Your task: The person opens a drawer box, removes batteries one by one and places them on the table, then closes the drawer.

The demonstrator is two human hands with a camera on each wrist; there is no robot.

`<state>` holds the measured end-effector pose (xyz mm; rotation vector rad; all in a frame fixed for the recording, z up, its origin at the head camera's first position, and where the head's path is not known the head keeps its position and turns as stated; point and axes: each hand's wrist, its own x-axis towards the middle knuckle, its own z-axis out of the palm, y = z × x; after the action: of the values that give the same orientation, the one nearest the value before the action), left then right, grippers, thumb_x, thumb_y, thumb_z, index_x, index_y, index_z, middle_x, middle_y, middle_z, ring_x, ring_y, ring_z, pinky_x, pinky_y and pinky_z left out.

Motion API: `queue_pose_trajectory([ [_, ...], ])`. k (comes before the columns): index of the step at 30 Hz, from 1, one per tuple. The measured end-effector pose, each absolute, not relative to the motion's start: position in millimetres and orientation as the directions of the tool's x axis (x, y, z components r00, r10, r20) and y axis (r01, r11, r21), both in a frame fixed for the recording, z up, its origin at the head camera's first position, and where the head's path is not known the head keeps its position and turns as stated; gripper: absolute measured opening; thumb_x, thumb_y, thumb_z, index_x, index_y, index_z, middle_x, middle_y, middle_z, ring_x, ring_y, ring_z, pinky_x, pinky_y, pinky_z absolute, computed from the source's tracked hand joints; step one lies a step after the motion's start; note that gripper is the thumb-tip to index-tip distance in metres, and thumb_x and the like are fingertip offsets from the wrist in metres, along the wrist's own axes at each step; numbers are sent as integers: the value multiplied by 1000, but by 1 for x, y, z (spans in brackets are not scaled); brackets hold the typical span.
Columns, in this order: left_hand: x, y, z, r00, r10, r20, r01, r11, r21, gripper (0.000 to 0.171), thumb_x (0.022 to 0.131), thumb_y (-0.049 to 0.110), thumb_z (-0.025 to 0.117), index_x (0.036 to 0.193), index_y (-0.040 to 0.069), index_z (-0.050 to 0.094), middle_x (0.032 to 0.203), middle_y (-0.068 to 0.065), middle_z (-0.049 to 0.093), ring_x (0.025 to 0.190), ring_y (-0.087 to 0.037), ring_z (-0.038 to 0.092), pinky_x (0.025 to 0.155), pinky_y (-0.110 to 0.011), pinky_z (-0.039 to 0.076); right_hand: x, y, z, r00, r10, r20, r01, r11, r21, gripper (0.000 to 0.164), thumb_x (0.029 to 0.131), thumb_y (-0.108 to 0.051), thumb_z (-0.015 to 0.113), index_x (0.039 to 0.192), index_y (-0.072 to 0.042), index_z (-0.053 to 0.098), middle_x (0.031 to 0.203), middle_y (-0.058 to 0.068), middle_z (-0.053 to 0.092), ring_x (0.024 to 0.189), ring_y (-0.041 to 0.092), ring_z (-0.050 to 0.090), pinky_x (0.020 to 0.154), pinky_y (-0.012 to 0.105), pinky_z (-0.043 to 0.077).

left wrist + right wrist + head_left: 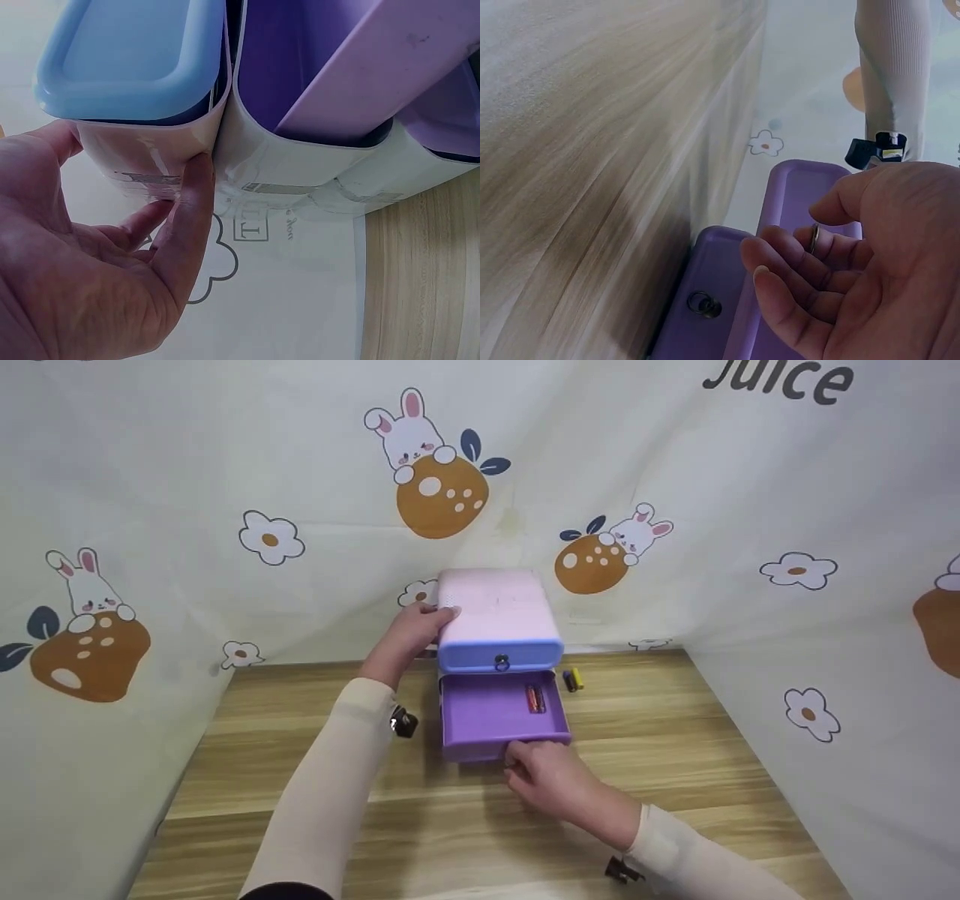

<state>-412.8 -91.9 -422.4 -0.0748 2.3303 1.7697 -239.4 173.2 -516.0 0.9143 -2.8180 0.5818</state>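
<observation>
A small drawer cabinet (495,604) with a pink top stands against the back cloth. Its blue top drawer (469,657) is closed, and a purple drawer (480,720) below is pulled out. My left hand (411,634) holds the cabinet's upper left side, the thumb over the top edge; in the left wrist view the fingers (196,195) touch the pink shell. At the purple drawer's front is my right hand (551,780), fingers curled at its ring pull (814,238). Red batteries (535,698) lie inside that drawer, toward the right.
A yellow battery (577,678) and a dark one (568,682) lie on the wooden table (660,735) right of the cabinet. Another purple drawer (720,270) with a ring pull sits closed at the bottom. Printed cloth (322,450) encloses the back and sides.
</observation>
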Motion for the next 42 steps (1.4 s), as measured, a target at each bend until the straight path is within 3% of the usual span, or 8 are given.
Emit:
queue_pose_trajectory([
  [21, -414, -93, -425, -980, 106, -171, -136, 273, 952, 81, 105, 49, 70, 159, -6, 46, 140, -21, 64, 121, -32, 68, 106, -53, 58, -230, 175, -518, -795, -554, 248, -607, 735, -303, 14, 96, -20, 80, 90, -19, 67, 72, -13, 54, 64, 6, 48, 57, 26, 44],
  [31, -413, -94, -424, -978, 110, -179, -146, 261, 954, 84, 106, 50, 69, 161, -6, 43, 142, -22, 62, 122, -35, 67, 110, -58, 55, -226, 177, -520, -800, -558, 222, -600, 737, -310, 10, 96, -20, 80, 93, -19, 71, 74, -12, 58, 65, 6, 50, 59, 28, 47],
  [42, -413, -94, -424, -978, 98, -186, -150, 289, 945, 86, 105, 52, 69, 163, -5, 42, 147, -21, 60, 126, -35, 66, 111, -55, 55, -225, 177, -521, -802, -553, 226, -598, 740, -308, 10, 94, -18, 80, 93, -19, 70, 77, -11, 60, 67, 7, 52, 60, 28, 49],
])
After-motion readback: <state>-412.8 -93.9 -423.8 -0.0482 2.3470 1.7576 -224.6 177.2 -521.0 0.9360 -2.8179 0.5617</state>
